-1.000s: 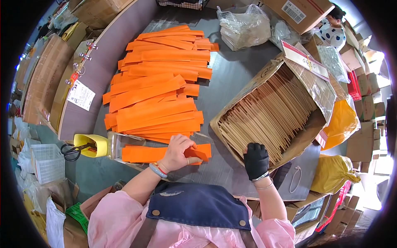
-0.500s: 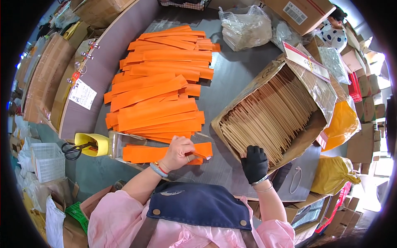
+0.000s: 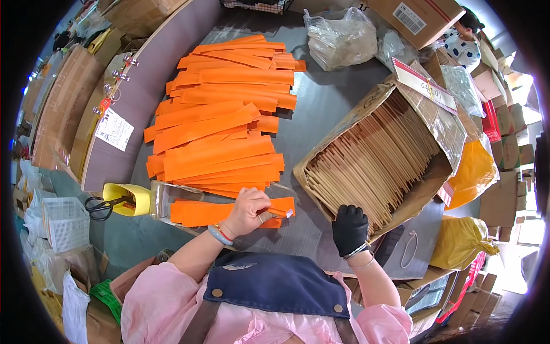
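My left hand (image 3: 250,211) is closed, pinching a narrow orange strip (image 3: 278,212) that has a small white bit at its right end. Under that hand lies a short stack of flat orange strips (image 3: 197,212) at the table's near edge. My right hand (image 3: 350,230), in a black fingerless-looking glove, is curled at the near rim of an open cardboard box (image 3: 312,192). Many thin wooden sticks (image 3: 372,160) lie side by side in that box. Whether the right fingers grip a stick is hidden.
A large pile of orange strips (image 3: 220,114) covers the left middle of the table. Scissors (image 3: 103,207) stand in a yellow holder (image 3: 140,200) at the left edge. A clear plastic bag (image 3: 341,43) and a carton (image 3: 409,20) sit at the back. A person (image 3: 463,46) is at far right.
My right hand has drawn slightly back toward me at the box rim, its fingers more curled. My left hand stays nearly in place, with the pinched orange strip turned slightly.
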A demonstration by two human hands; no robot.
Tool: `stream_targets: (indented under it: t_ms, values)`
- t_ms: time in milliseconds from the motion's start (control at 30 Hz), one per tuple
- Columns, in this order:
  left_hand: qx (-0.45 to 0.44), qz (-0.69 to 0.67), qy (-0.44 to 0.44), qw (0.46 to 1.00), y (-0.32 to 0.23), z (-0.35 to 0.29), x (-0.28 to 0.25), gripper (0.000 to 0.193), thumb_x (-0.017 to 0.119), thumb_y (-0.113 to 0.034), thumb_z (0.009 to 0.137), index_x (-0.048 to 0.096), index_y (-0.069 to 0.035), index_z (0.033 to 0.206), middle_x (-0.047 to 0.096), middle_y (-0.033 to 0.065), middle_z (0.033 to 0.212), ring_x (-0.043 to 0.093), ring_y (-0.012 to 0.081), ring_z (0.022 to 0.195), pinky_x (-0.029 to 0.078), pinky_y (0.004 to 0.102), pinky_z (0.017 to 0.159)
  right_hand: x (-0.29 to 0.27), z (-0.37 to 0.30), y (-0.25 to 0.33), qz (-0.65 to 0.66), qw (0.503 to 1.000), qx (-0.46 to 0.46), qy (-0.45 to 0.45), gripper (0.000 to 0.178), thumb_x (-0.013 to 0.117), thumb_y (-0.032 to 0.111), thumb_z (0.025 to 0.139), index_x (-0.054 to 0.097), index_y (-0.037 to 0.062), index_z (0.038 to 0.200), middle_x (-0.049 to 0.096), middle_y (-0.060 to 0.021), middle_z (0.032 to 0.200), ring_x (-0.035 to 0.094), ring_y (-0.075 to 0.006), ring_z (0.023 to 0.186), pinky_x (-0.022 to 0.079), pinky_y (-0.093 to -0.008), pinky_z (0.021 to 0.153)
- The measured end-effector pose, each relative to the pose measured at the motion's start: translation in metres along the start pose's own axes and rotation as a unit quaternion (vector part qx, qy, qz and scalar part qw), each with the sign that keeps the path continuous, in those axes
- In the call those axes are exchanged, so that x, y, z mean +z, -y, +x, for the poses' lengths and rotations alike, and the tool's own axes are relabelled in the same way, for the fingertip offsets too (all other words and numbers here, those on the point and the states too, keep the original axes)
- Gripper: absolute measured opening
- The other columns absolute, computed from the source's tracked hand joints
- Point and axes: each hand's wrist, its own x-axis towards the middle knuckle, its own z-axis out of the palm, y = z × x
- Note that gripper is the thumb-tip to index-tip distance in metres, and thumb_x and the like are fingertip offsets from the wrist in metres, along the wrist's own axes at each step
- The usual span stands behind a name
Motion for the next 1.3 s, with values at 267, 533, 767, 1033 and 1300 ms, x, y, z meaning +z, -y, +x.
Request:
stream_targets:
  t_ms: [267,533,767,1033,1300]
  values:
    - [-0.011,-0.012,0.008,1.0,-0.007,0.005,-0.005,0.024,0.075,-0.03,0.085,0.065,-0.008,0.087,0.061,0.0013,0.086,0.054,0.0222,0.08,0.035,0.035,0.076,-0.002,-0.002,-0.004,-0.01,1.0,0.005,-0.001,0.02,0.063,0.023,0.079,0.058,0.0076,0.09,0.058,-0.01,0.084,0.06,-0.0275,0.082,0.047,-0.0425,0.067]
    - [-0.022,-0.011,0.0,1.0,-0.014,0.01,-0.013,0.025,0.074,-0.031,0.086,0.063,-0.008,0.087,0.06,0.0024,0.086,0.052,0.024,0.08,0.036,0.0356,0.075,-0.056,-0.011,-0.02,0.248,0.968,-0.012,-0.043,0.015,0.057,0.002,0.08,0.06,0.0066,0.094,0.061,-0.0163,0.088,0.061,-0.0367,0.084,0.05,-0.048,0.071]
    - [0.0,-0.019,0.012,1.0,-0.014,0.013,-0.014,0.024,0.075,-0.029,0.084,0.062,-0.008,0.087,0.06,0.0022,0.087,0.051,0.0246,0.08,0.037,0.0362,0.075,-0.085,-0.018,-0.019,0.317,0.947,-0.041,0.028,0.035,0.065,0.011,0.088,0.067,0.0142,0.122,0.056,-0.0136,0.074,0.06,-0.0342,0.068,0.047,-0.043,0.06]
    - [0.044,0.024,0.061,0.997,-0.029,0.02,-0.018,0.021,0.077,-0.025,0.077,0.065,-0.012,0.088,0.063,-0.0012,0.089,0.054,0.0222,0.083,0.038,0.0373,0.077,-0.081,-0.017,-0.013,0.262,0.96,-0.094,0.016,0.032,0.069,0.015,0.085,0.07,0.015,0.117,0.058,-0.0105,0.071,0.061,-0.0301,0.062,0.047,-0.0404,0.057]
    - [0.171,0.19,0.08,0.963,-0.064,0.045,-0.025,0.014,0.068,-0.018,0.077,0.069,-0.015,0.09,0.064,-0.0021,0.084,0.059,0.0173,0.075,0.042,0.0326,0.07,-0.052,-0.01,-0.028,0.491,0.868,0.072,-0.024,0.058,0.048,0.036,0.103,0.042,-0.0013,0.146,0.054,-0.0245,0.136,0.053,-0.0407,0.126,0.041,-0.0438,0.104]
